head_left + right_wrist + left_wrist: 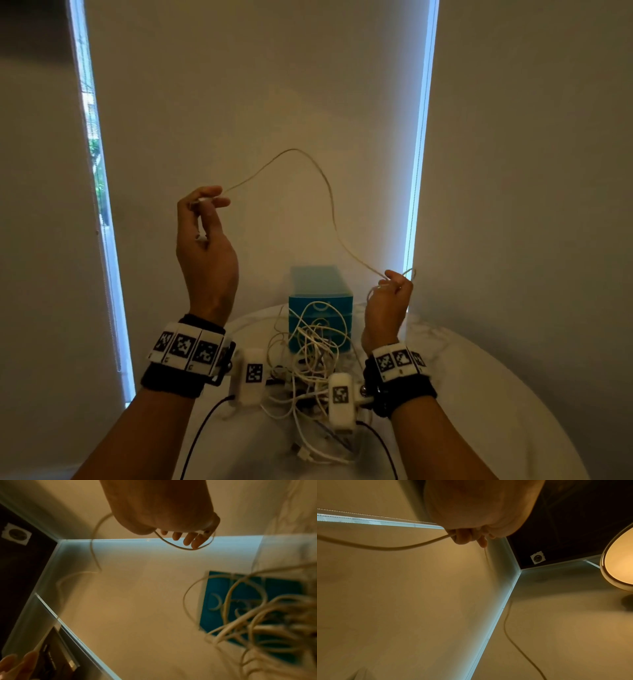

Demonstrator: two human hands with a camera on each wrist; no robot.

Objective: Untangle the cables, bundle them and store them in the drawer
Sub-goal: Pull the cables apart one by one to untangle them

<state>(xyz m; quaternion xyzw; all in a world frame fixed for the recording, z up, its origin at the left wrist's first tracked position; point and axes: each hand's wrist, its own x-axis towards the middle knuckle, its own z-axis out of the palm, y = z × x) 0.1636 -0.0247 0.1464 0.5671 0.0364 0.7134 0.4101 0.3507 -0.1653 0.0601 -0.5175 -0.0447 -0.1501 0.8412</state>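
A thin white cable (pixel 322 178) arches in the air between my two raised hands. My left hand (pixel 205 219) pinches one end of it between thumb and fingertips, seen close in the left wrist view (pixel 464 536). My right hand (pixel 394 284) grips the other end, where a small loop (pixel 187 546) hangs round its curled fingers. Below, a tangled pile of white cables (pixel 315 356) lies on the round white table (pixel 479 394). Behind the pile stands a small blue drawer unit (pixel 320 291), its drawers closed, also visible in the right wrist view (pixel 248 588).
A closed roller blind (pixel 260 102) hangs behind the table, with bright window strips at both sides. Black leads (pixel 202 431) run from my wrist cameras over the table's near edge. A lit lamp (pixel 619 563) shows in the left wrist view.
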